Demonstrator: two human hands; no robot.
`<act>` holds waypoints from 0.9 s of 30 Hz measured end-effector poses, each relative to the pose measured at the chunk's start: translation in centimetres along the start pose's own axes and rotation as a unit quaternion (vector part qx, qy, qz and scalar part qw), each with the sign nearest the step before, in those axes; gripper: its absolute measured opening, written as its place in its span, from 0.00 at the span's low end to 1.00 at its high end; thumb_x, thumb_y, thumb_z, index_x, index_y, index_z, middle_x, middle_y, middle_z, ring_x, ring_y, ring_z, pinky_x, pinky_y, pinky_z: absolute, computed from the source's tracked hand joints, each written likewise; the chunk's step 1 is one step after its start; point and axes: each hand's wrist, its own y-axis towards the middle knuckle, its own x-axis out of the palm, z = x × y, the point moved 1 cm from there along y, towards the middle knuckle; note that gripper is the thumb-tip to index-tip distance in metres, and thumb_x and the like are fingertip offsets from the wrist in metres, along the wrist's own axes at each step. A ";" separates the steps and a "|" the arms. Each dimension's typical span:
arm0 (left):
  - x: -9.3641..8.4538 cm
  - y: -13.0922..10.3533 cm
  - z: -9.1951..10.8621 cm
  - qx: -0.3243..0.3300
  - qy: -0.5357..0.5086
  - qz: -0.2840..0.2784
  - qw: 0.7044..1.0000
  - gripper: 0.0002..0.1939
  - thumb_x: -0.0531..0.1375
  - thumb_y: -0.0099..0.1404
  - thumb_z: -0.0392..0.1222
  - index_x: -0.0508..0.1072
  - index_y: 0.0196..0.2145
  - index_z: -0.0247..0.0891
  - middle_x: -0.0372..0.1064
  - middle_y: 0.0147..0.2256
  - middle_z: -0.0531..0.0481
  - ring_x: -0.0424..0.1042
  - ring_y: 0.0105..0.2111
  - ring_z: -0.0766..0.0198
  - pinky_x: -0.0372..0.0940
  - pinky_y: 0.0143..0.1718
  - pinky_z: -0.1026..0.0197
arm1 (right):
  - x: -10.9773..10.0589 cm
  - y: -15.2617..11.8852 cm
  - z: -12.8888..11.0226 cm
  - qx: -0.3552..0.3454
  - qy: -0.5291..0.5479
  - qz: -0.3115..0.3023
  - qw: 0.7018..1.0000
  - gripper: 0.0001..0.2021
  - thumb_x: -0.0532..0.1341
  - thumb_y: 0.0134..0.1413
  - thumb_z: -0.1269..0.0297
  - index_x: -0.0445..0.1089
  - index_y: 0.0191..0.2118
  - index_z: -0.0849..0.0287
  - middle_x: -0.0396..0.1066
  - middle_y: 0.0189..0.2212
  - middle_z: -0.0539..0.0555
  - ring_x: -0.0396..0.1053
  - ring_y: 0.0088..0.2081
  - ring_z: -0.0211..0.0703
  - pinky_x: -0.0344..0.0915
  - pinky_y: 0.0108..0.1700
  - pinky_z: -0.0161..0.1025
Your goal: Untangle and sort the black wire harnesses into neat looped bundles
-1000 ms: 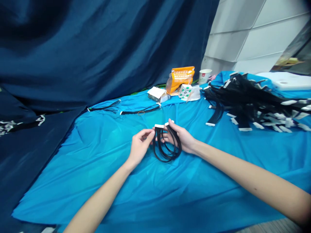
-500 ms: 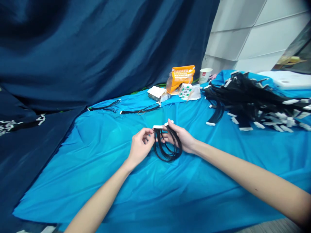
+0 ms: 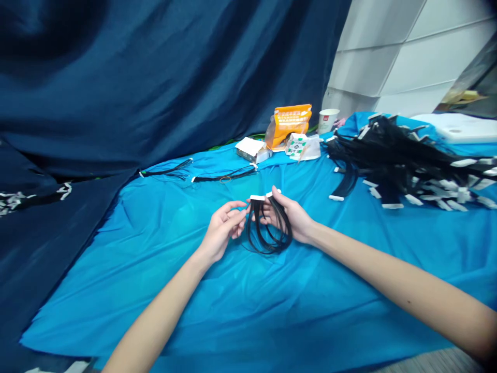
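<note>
A looped wire harness of thin black wires hangs in front of me, its two white end connectors side by side at the top. My right hand grips it from the right, thumb at the right connector and fingers behind the wires. Just left of the left connector, my left hand has its thumb and fingers loosely extended, the tips close to the wires. Whether those tips touch the harness is hard to see.
A big pile of black harnesses with white connectors lies at right. Two thin harnesses lie toward the back of the blue cloth. Along the back stand a small box, an orange pouch, a white packet and a paper cup.
The left fingers have loosened from a pinch beside the left connector. The harness has shifted slightly up and right with the right hand, and its connectors sit closer together.
</note>
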 end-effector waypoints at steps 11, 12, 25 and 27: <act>0.0 -0.5 0.0 0.123 -0.023 -0.021 0.992 0.16 0.62 0.49 0.41 0.67 0.38 0.38 0.68 0.36 0.48 0.60 0.20 0.73 0.51 0.16 0.68 | -0.3 0.1 -0.3 -0.020 0.001 -0.020 1.000 0.25 0.43 0.63 0.51 0.72 0.41 0.62 0.73 0.33 0.58 0.70 0.32 0.39 0.64 0.29 0.32; 0.0 -0.4 -0.1 0.130 -0.016 -0.002 0.991 0.13 0.62 0.50 0.41 0.67 0.35 0.38 0.66 0.32 0.51 0.59 0.19 0.74 0.51 0.16 0.69 | -0.3 0.1 -0.3 -0.021 -0.002 -0.026 0.999 0.25 0.42 0.63 0.51 0.71 0.41 0.62 0.73 0.33 0.59 0.70 0.32 0.40 0.63 0.29 0.32; -0.7 -0.2 0.4 0.261 0.022 0.037 0.964 0.14 0.55 0.53 0.34 0.60 0.12 0.36 0.61 0.20 0.49 0.64 0.28 0.64 0.61 0.41 0.57 | -0.2 0.1 0.1 -0.002 -0.010 -0.029 1.000 0.26 0.45 0.61 0.49 0.71 0.41 0.64 0.72 0.35 0.60 0.69 0.33 0.40 0.63 0.30 0.31; -0.4 -0.5 0.4 0.251 0.028 -0.007 0.968 0.15 0.55 0.53 0.34 0.61 0.11 0.37 0.56 0.14 0.53 0.61 0.21 0.66 0.60 0.43 0.54 | -0.3 0.1 0.1 -0.003 -0.010 -0.030 1.000 0.25 0.44 0.61 0.49 0.71 0.41 0.64 0.72 0.35 0.60 0.69 0.33 0.39 0.63 0.31 0.31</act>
